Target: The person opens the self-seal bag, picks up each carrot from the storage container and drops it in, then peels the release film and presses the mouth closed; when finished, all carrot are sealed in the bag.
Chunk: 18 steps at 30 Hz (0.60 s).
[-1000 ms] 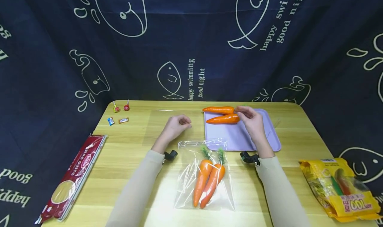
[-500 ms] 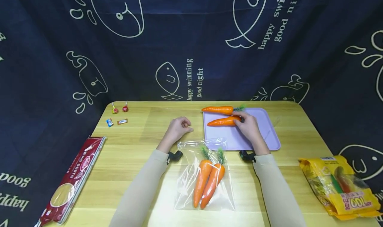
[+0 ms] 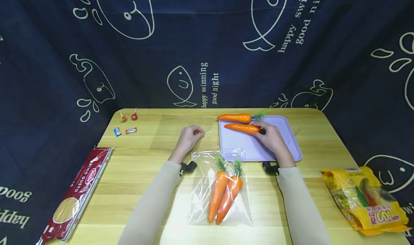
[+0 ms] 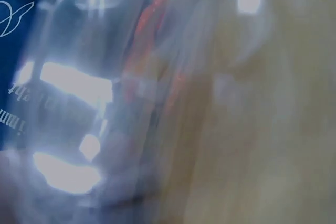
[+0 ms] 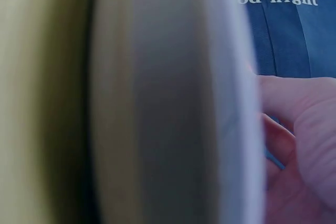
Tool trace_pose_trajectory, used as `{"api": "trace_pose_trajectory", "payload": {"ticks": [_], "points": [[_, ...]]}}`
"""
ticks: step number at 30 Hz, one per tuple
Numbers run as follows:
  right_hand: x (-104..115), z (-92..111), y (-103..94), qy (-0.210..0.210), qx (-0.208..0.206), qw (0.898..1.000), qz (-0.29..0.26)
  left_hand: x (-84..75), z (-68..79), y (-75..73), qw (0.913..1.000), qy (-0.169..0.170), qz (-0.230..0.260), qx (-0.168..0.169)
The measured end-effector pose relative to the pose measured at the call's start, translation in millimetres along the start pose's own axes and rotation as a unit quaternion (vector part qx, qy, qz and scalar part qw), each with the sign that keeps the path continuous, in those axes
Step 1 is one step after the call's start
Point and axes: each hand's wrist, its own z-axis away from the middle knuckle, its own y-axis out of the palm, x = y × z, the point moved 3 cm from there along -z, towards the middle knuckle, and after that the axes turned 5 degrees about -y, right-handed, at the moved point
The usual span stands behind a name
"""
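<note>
In the head view, my right hand (image 3: 270, 137) grips an orange carrot (image 3: 240, 128) by its thick end. The carrot is over the lilac tray (image 3: 239, 151), its tip pointing left. A second carrot (image 3: 234, 118) with green leaves lies across the tray's back edge. My left hand (image 3: 191, 139) pinches the edge of a clear plastic bag (image 3: 168, 130) lying flat left of the tray. Glare on clear plastic (image 4: 73, 82) fills much of the left wrist view. The right wrist view shows part of my right hand (image 5: 304, 129) behind a blurred pale edge.
A clear bag (image 3: 197, 209) holding two carrots lies in front, overlapping the tray's near edge. Two lollipops (image 3: 123, 118) and two wrapped candies (image 3: 130, 130) sit at the back left. A red pasta pack (image 3: 77, 191) lies left, a yellow packet (image 3: 365, 202) right.
My right hand has closed around the thick end of the front carrot and shifted it slightly. My left hand has moved a little, and plastic now glints at its fingertips.
</note>
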Motion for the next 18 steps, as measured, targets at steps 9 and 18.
{"api": "trace_pose_trajectory", "payload": {"ticks": [9,18], "points": [[-1.7,1.0,1.6,-0.012,-0.020,0.999,-0.022,7.9,3.5,-8.6,0.9925,-0.044,0.092,-0.067],[46.2,-3.6,-13.5,-0.081,-0.055,0.995,-0.038,5.4,2.1,-22.3,0.9721,0.001,0.173,-0.158]]}}
